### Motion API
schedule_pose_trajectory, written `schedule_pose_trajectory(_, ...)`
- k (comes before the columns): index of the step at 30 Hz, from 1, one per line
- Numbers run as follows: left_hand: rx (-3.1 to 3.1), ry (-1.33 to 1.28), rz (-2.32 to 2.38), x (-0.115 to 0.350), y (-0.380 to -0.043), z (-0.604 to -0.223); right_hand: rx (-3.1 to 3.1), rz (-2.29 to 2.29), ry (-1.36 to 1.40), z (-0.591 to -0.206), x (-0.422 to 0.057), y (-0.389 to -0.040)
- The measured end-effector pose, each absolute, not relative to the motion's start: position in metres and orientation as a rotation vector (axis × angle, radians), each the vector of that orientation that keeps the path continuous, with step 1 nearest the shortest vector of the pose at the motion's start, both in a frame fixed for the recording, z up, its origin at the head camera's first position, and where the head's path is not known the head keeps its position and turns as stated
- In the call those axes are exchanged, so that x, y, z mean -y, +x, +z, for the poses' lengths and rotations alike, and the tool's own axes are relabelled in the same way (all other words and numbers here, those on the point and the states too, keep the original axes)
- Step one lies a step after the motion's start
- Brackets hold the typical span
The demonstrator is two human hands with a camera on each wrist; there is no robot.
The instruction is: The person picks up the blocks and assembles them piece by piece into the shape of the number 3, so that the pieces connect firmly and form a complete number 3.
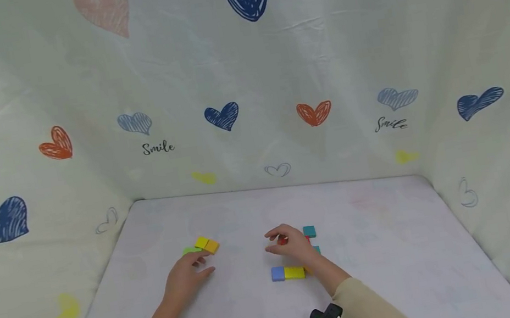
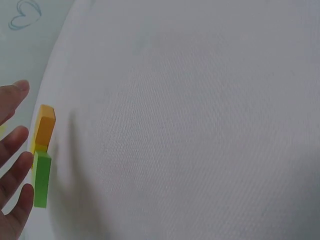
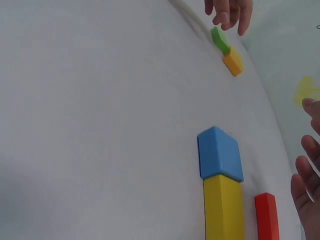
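The right hand (image 1: pixel 296 243), grip slack and empty, hung by a red block (image 3: pixel 267 217) midway between the worktop's (image 1: pixel 388 238) side edges; a light side pinch would likely spare the nearby blue block (image 3: pixel 218 154) and yellow block (image 3: pixel 223 207). Toward the left edge, the left hand (image 1: pixel 185 282), fingers relaxed, was near green (image 2: pixel 42 180) and orange blocks (image 2: pixel 46 124).

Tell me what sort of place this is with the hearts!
Perhaps a small curtained-off indoor corner for tabletop play: a flat whitish tabletop, pale, creased, heart-printed sheeting behind it and at both sides, and a small blue block beside a rectangular yellow block.
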State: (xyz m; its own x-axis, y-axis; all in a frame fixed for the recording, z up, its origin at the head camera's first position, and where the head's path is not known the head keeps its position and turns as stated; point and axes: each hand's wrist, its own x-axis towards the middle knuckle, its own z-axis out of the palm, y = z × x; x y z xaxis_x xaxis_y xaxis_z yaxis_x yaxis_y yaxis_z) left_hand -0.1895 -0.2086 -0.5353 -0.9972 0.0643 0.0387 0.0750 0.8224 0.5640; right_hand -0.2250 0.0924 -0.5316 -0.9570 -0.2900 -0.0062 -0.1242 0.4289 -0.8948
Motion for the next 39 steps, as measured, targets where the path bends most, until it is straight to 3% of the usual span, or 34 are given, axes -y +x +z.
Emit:
schedule_pose_trajectory(24, 2.879, 0.045, -1.042, 0.237, -0.193, -0.55, -2.46, -1.42, -0.533, -0.553, 0.018, -0.257)
schedule_pose_trajectory(39, 2.889, 0.058, -1.066, 0.238, -0.195, -0.552, -2.609, -1.292, -0.57, -0.565, 0.04, -0.27)
